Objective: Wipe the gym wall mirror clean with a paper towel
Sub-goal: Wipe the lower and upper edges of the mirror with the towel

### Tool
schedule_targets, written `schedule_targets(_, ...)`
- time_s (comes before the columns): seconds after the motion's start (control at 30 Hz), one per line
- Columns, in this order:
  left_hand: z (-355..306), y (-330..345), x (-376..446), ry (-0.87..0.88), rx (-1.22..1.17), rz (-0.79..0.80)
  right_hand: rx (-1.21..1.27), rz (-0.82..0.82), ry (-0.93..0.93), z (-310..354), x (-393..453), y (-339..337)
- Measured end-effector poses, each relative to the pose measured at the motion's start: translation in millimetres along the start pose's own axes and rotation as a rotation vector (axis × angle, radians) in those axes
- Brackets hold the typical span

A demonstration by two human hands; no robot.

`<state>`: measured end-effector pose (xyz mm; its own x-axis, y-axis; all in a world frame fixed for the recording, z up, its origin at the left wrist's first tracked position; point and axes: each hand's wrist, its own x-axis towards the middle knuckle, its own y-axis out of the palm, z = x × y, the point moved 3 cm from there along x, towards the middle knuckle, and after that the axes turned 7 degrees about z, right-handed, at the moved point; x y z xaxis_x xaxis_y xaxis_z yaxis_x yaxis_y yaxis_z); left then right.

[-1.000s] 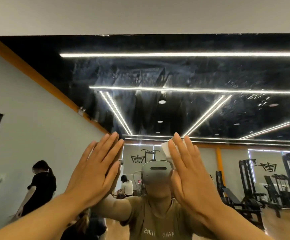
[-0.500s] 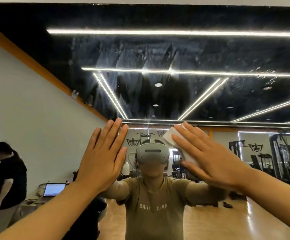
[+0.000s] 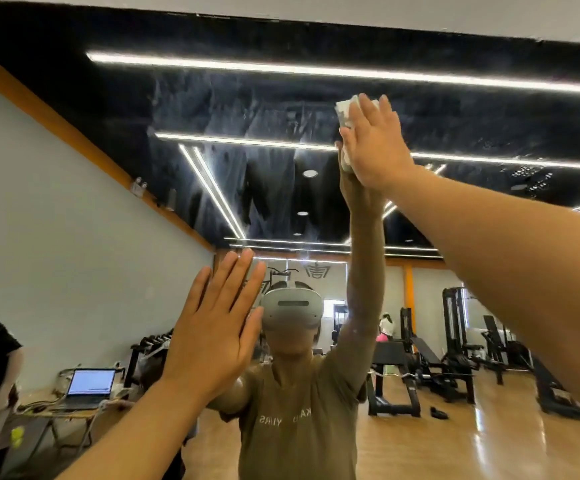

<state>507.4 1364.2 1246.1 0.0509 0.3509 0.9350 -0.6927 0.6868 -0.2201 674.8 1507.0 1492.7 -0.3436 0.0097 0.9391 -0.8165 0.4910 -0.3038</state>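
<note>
Where half a second ago the right hand [image 3: 375, 143] lay low beside the reflected headset [image 3: 292, 311], it now reaches high up the mirror [image 3: 247, 109], its fingers straight and close together, pressing the folded white paper towel [image 3: 345, 112] flat to the glass; the towel shows only along the hand's left edge and above the fingertips. The left hand [image 3: 215, 327] stays where it was, low and left of the headset, palm flat against the mirror with its fingers straight and slightly spread, holding nothing. The view has tipped so that the mirror's top edge and the wall above it show again. Smeared streaks cover the glass left of the towel. In the reflection the olive shirt [image 3: 299, 420] bears reversed pale lettering, too blurred to read in full, and an open laptop [image 3: 91, 384] glows at lower left.
</note>
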Motion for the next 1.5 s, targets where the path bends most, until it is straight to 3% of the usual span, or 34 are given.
schedule_targets(0.07, 1, 1, 1, 0.000, 0.013, 0.004, 0.052, -0.024, 0.075, 4, 5, 2)
schedule_targets(0.17, 2, 0, 2, 0.000, 0.008, 0.011, 0.101, -0.047, 0.018, 5, -22, 12)
schedule_targets(0.4, 3, -3, 3, 0.006, -0.071, 0.074, 0.238, 0.019, -0.205, 13, -205, 65)
schedule_targets(0.6, 3, -8, -25, -0.006, -0.128, 0.153, 0.117, 0.119, -0.329, 16, -302, 86)
schedule_targets(0.8, 11, -2, -56, 0.006, -0.087, 0.173, -0.034, 0.168, -0.369, 17, -292, 84)
schedule_targets(1.2, 8, 3, -57, -0.013, -0.068, 0.118, 0.150, -0.019, 0.070, 40, -71, 36)
schedule_targets(1.33, 8, 3, -56, -0.016, -0.087, 0.139, 0.270, -0.102, 0.060, 57, -112, 51)
schedule_targets(1.5, 7, 2, -57, -0.018, -0.094, 0.143, 0.268, -0.011, -0.053, 74, -222, 86)
